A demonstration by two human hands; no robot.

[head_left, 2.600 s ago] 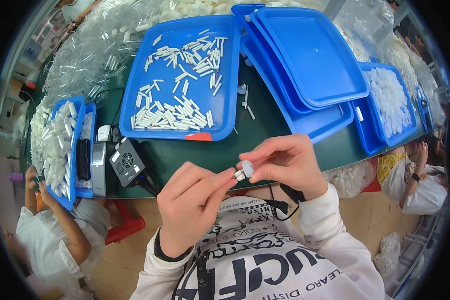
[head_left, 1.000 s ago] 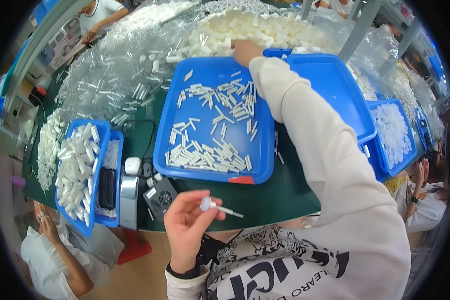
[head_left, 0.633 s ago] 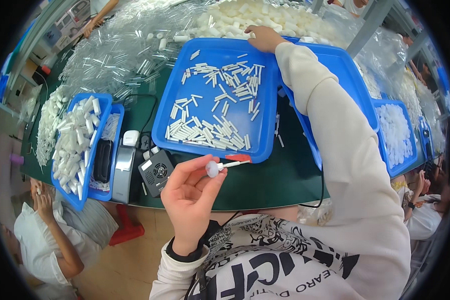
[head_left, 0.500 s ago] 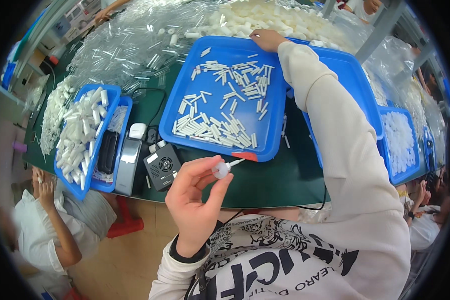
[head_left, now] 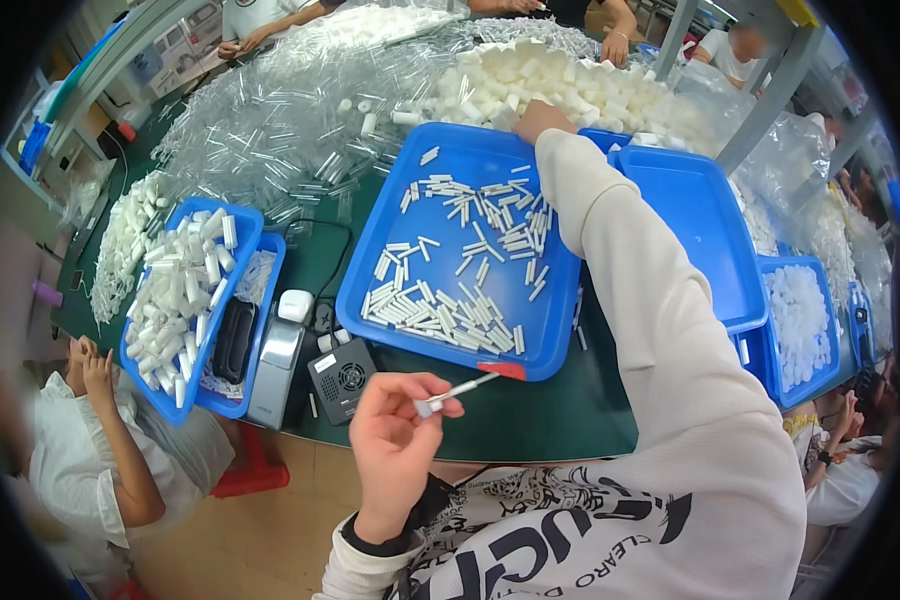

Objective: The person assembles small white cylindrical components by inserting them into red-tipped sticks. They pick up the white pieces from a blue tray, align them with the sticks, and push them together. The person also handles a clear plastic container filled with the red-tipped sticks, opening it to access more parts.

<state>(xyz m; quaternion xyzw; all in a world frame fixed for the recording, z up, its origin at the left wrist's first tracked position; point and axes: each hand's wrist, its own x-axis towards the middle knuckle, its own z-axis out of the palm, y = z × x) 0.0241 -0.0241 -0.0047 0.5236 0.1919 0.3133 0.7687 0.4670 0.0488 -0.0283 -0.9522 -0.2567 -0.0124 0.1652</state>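
The white stick (head_left: 462, 388), with a pale cap at its near left end, is in the left hand (head_left: 400, 425), pinched between thumb and fingertips. Its thin tip points right and slightly far, toward the red patch (head_left: 501, 371) on the near rim of the large blue tray (head_left: 540, 345). The right hand (head_left: 545, 120) reaches past that tray's far right corner to the pile of cream cylinders (head_left: 530, 80); its fingers curl down, their tips hidden, so I cannot tell whether they grip anything.

A strip of green table (head_left: 530, 415) offers room between tray and near table edge, right of the left hand. The right sleeve (head_left: 660, 300) spans the table's right side, partly in front of the stacked blue trays (head_left: 700, 235). Loose white sticks fill much of the large tray. A black fan box (head_left: 342, 380) stands just left of the left hand, a grey device (head_left: 282, 370) beyond it. Clear tubes (head_left: 290, 140) heap up far left.

Bold dark lettering crosses the sweatshirt (head_left: 590, 500); a small pale label marks the fan box.
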